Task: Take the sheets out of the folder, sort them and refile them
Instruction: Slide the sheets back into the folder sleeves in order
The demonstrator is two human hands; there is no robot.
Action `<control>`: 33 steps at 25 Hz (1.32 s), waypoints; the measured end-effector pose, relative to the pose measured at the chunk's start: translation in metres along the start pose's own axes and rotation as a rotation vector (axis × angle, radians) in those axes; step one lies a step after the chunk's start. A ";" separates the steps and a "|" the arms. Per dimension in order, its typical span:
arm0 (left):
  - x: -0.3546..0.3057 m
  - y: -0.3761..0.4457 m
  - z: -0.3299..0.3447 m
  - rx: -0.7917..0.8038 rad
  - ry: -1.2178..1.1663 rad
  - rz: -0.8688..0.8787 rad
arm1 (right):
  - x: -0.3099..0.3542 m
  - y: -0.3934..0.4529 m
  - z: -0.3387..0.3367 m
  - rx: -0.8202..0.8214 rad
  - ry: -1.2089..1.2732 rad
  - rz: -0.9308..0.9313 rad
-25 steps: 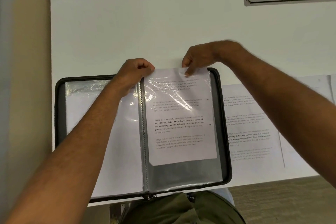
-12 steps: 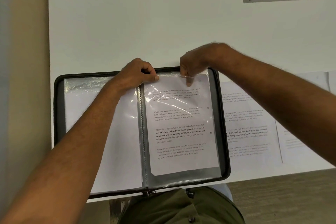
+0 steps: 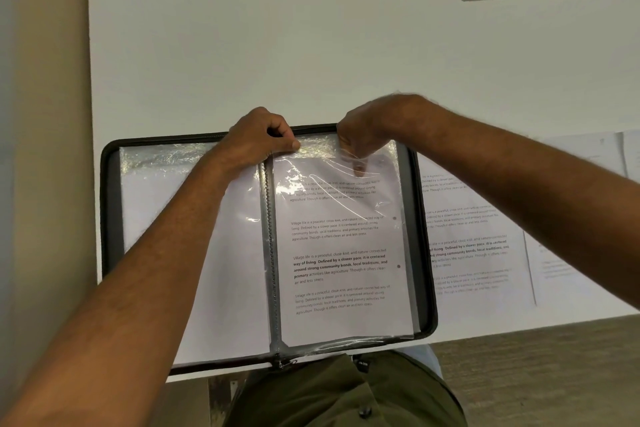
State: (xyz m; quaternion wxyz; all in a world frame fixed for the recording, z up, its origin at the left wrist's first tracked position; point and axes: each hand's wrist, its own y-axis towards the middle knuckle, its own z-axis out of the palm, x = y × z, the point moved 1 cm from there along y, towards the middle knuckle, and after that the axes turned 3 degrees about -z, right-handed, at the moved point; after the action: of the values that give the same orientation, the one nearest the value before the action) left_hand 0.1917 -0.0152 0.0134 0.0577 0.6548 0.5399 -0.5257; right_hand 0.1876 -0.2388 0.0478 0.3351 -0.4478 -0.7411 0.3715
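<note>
Open on the white table [image 3: 242, 45]: black zip-edged display folder [image 3: 107, 218] with clear plastic sleeves, at 6 o'clock near the table's front edge. Inside the right-hand clear sleeve [image 3: 401, 288]: white printed sheet of text paragraphs [image 3: 339, 253], almost fully seated. At the sleeve's top edge, 12 o'clock of the folder: left hand [image 3: 256, 140], fingers curled, pinching the plastic near the spine; right hand [image 3: 360, 139], fingers curled down, fingertip pressed on the sheet's top. At 3 o'clock: more white printed sheets [image 3: 474, 236], flat on the table.
</note>
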 end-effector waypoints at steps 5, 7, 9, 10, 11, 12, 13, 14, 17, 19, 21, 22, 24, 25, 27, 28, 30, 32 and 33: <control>0.001 0.000 0.001 -0.004 -0.010 0.002 | 0.005 0.000 0.005 -0.020 -0.012 -0.007; 0.003 0.001 0.001 -0.006 -0.003 0.010 | 0.007 -0.002 0.006 -0.004 0.007 -0.016; 0.006 0.003 0.002 -0.006 0.001 0.009 | 0.007 -0.009 0.005 0.008 0.029 -0.015; 0.008 0.004 0.003 -0.010 0.007 0.003 | 0.006 -0.013 0.004 0.008 0.037 -0.014; 0.010 0.004 0.003 -0.014 0.014 -0.009 | 0.002 -0.019 0.002 -0.010 0.046 -0.004; 0.012 0.006 0.004 -0.019 0.015 -0.020 | -0.003 -0.024 0.000 -0.046 0.076 0.026; 0.014 0.007 0.004 -0.028 0.021 -0.024 | -0.009 -0.030 -0.001 -0.086 0.125 0.069; 0.014 0.006 0.006 -0.048 0.045 -0.027 | -0.016 -0.036 0.000 -0.120 0.169 0.116; 0.012 0.000 0.015 -0.176 0.229 0.000 | -0.032 -0.053 0.017 -0.227 0.302 0.147; 0.009 -0.011 0.027 -0.260 0.369 0.028 | -0.034 -0.060 0.041 -0.421 0.487 0.072; 0.008 -0.028 0.039 -0.286 0.474 0.044 | -0.024 -0.068 0.069 -0.731 0.798 0.047; 0.010 -0.037 0.046 -0.287 0.500 0.041 | -0.016 -0.071 0.083 -0.855 0.985 0.055; 0.020 -0.057 0.064 -0.289 0.504 0.058 | -0.001 -0.072 0.117 -0.963 1.231 0.070; 0.026 -0.072 0.075 -0.294 0.498 0.078 | 0.009 -0.072 0.134 -0.981 1.263 0.080; 0.035 -0.097 0.096 -0.300 0.522 0.123 | 0.025 -0.077 0.163 -0.998 1.312 0.132; 0.040 -0.109 0.105 -0.298 0.539 0.129 | 0.033 -0.080 0.175 -1.006 1.348 0.169; 0.048 -0.131 0.123 -0.288 0.561 0.110 | 0.046 -0.085 0.199 -1.016 1.421 0.214; 0.055 -0.152 0.139 -0.280 0.563 0.083 | 0.058 -0.092 0.220 -1.001 1.489 0.204; 0.057 -0.161 0.146 -0.283 0.549 0.072 | 0.063 -0.097 0.226 -0.985 1.515 0.200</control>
State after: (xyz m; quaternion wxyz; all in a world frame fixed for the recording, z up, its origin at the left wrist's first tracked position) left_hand -0.0315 -0.0061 -0.0143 0.0190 0.7766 0.5796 -0.2463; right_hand -0.0629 -0.2693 0.0276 0.4695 -0.7268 -0.3550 -0.3539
